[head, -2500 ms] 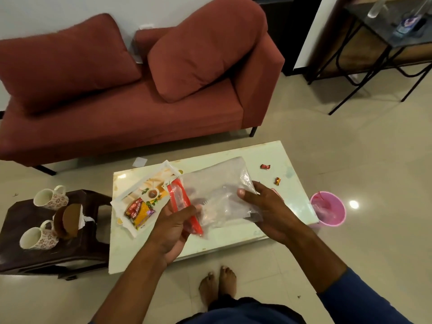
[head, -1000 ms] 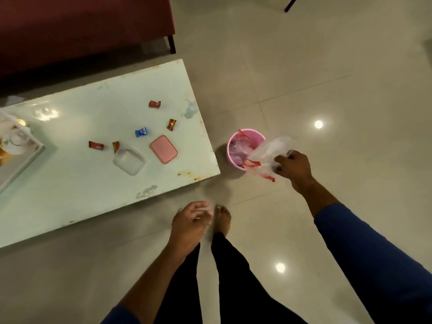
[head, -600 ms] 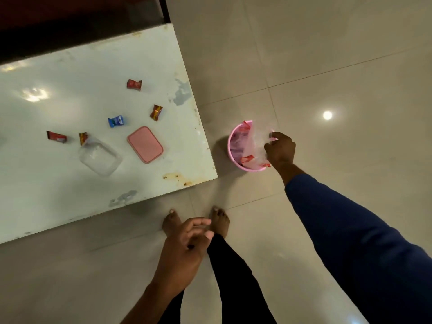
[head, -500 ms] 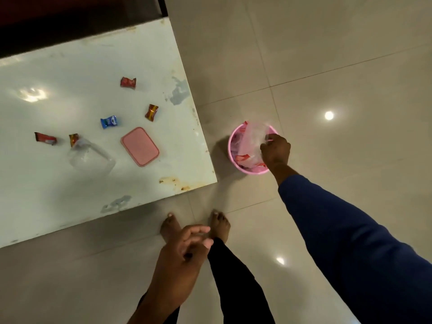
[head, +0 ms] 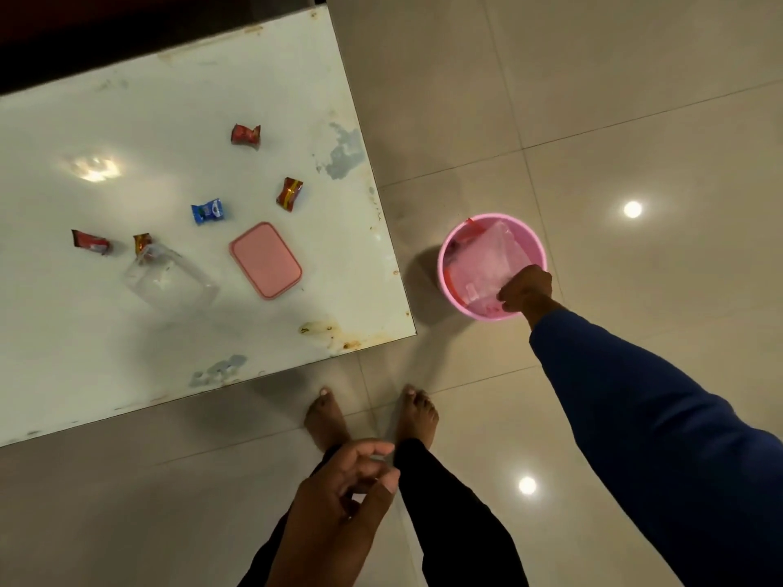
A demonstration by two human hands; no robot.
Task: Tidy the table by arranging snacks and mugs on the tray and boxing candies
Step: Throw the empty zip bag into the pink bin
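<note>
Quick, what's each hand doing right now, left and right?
Left hand: open, fingers loosely curled, holding nothing.
Right hand: gripping the clear plastic bag down inside the pink bin.

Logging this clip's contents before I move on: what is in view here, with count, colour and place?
Table: one, white, left.
Candies: five wrapped, four red, one blue, scattered on the table.
Box: one, clear, on the table beside the lid.
Lid: one, pink, on the table.
Bin: one, pink, on the floor right of the table.
Plastic bag: one, clear, inside the bin.
Right hand: grips the bag.
Left hand: loosely curled, holds nothing.
Feet: two, bare.
</note>
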